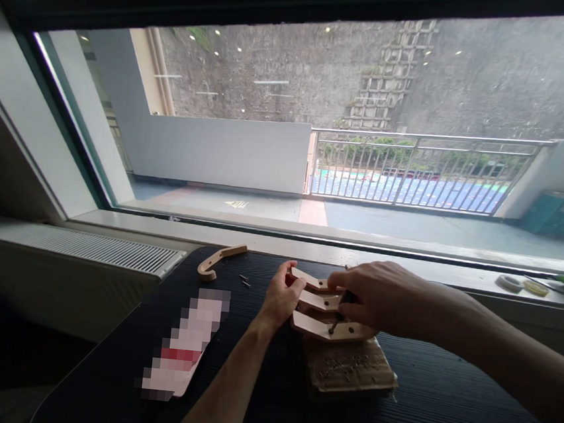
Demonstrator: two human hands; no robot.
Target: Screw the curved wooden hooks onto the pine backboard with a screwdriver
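Three bent pale wooden pieces with drilled holes lie in a row on a brown-wrapped block: a near one, a middle one and a far one. My left hand is closed around their left ends, thumb on the far piece. Over their right side, my right hand grips what looks like a screwdriver with a dark handle. Its tip points down at a hole in the near piece. The right ends are partly hidden by my right hand. Small dark bits, perhaps screws, are scattered on the block.
A loose hook-shaped wooden piece and a few screws lie on the black table. A flat pink object, blurred out, lies at left. Rolls of tape sit on the windowsill; a radiator stands left.
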